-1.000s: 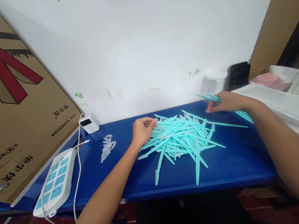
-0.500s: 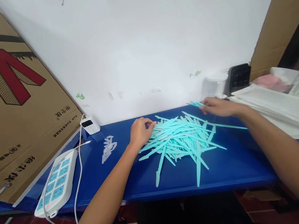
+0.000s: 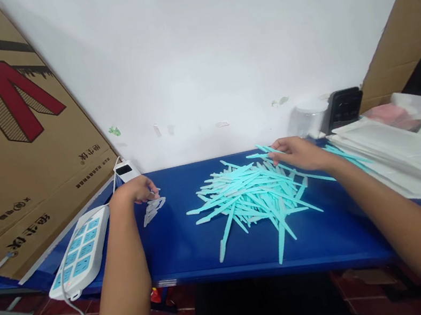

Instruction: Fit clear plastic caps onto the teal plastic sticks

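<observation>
My left hand (image 3: 138, 189) is closed in a pinch over a small pile of clear plastic caps (image 3: 153, 211) on the left of the table. A small clear cap (image 3: 156, 191) shows at its fingertips. My right hand (image 3: 297, 153) holds a few teal eyebrow razors (image 3: 259, 154) between thumb and fingers, pointing left, above the back right of a large heap. That heap of teal eyebrow razors (image 3: 247, 194) lies criss-crossed in the middle, some with pale tips. More teal razors (image 3: 350, 153) lie beyond my right wrist, partly hidden by it.
On the left a white power strip (image 3: 80, 251) with cables and a small white device (image 3: 125, 170) stand by a cardboard box (image 3: 34, 172). White sheets or bags (image 3: 405, 150), a clear jar (image 3: 307, 118) and a black device (image 3: 343, 109) are at the right. A white wall (image 3: 194, 62) rises behind.
My left hand has moved left from the heap of razors to the clear caps. My right hand has shifted slightly left with its razors, and razors beyond its wrist now show.
</observation>
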The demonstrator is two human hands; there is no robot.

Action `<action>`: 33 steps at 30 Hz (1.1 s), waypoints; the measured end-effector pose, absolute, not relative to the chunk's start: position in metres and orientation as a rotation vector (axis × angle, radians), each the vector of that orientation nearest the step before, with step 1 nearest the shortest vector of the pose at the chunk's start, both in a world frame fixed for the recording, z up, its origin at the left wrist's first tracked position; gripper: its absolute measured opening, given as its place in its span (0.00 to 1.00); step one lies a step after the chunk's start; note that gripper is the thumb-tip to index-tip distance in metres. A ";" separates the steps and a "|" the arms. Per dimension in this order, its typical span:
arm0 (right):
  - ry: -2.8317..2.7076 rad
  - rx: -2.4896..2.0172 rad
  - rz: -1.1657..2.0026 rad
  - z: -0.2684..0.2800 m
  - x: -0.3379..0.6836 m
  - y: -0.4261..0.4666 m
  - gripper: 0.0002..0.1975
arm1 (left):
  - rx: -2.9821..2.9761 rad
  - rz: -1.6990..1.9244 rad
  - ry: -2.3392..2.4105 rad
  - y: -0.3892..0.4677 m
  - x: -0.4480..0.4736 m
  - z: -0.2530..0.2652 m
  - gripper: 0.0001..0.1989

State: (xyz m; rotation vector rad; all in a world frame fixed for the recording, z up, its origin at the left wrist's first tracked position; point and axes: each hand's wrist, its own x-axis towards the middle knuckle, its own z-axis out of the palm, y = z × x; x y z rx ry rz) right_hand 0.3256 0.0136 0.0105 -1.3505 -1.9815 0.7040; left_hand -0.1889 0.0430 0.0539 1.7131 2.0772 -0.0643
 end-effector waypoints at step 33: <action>-2.012 -1.275 0.692 0.022 0.291 -0.009 0.23 | 1.829 0.847 1.105 0.029 -0.072 0.019 0.27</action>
